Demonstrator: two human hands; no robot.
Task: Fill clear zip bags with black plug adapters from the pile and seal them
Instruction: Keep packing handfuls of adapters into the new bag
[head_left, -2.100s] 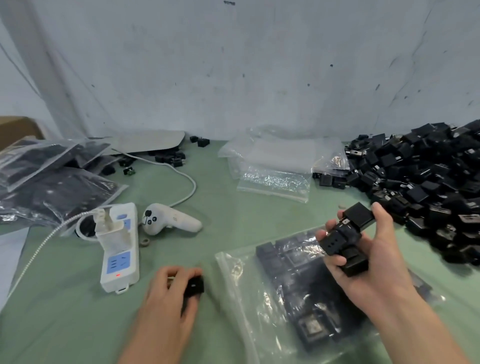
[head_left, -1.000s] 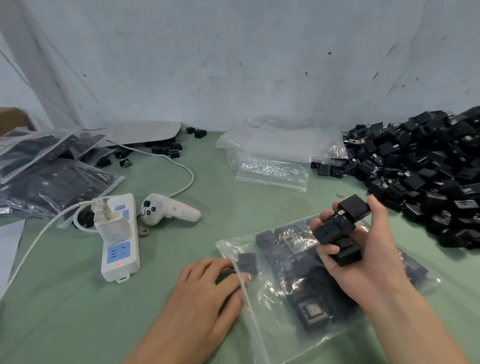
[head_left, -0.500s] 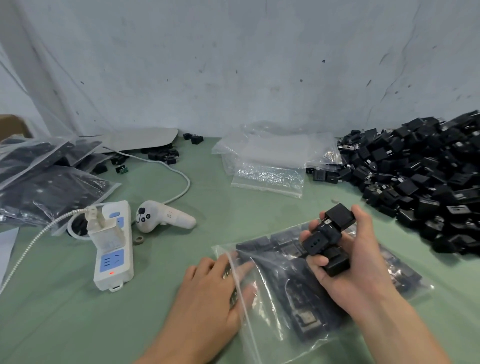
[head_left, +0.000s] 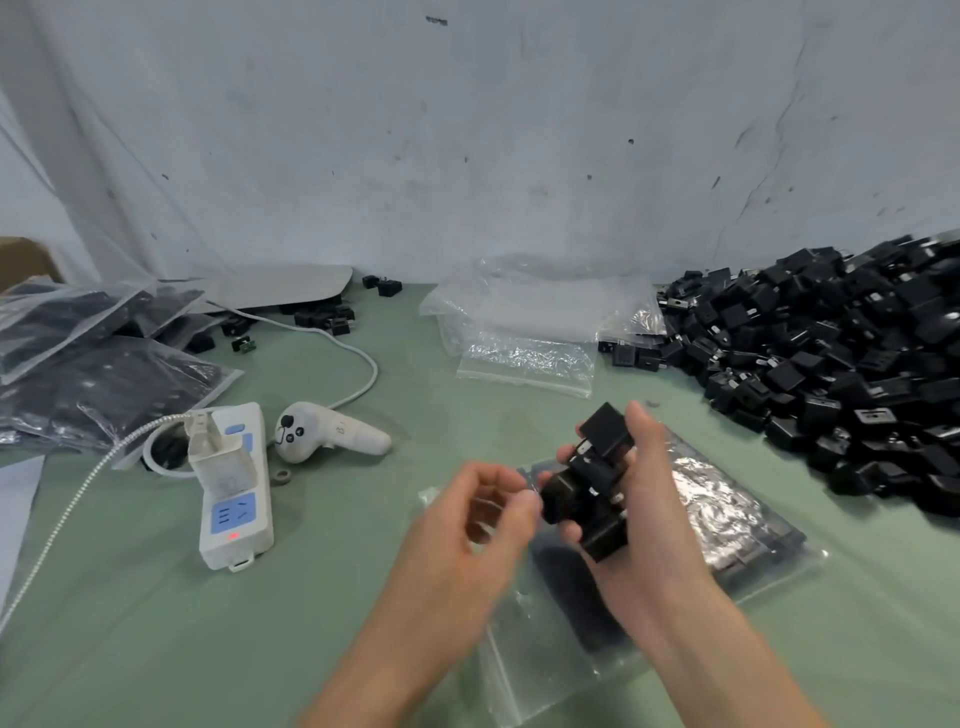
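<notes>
A clear zip bag (head_left: 545, 670) of glossy, crinkled film lies flat on the matte green table (head_left: 156, 623), with boxy black shapes showing through it. Above the bag, the right hand (head_left: 649, 519) curls round a clutch of adapters (head_left: 587, 483), small hard matte black cubes. The left hand (head_left: 467, 525), also above the bag, bends its fingers toward the nearest cube; blur hides whether it pinches. Left of the bag sits a white plastic power strip (head_left: 234, 493). Beyond the bag's right side, the black pile (head_left: 841, 374) heaps up
</notes>
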